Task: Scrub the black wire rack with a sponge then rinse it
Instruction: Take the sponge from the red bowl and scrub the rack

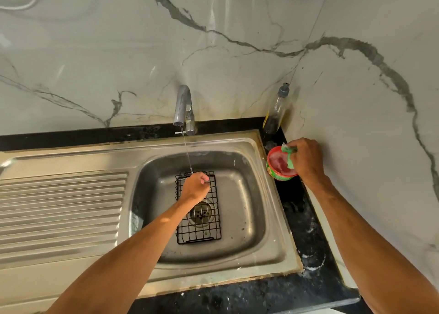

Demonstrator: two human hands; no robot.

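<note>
The black wire rack (204,225) lies in the steel sink basin (247,195), over the drain. My left hand (195,187) grips the rack's far end, fingers curled round the wires, right where a thin stream of water from the tap (183,109) lands. My right hand (306,160) holds a green sponge (289,155) at the rim of a round red tub of pink dish soap (280,165), which stands on the black counter to the right of the sink.
A nearly empty clear bottle with a grey pump (276,111) stands in the back right corner. The ribbed steel drainboard (61,206) stretches to the left. The marble wall (368,99) closes in the right side and back.
</note>
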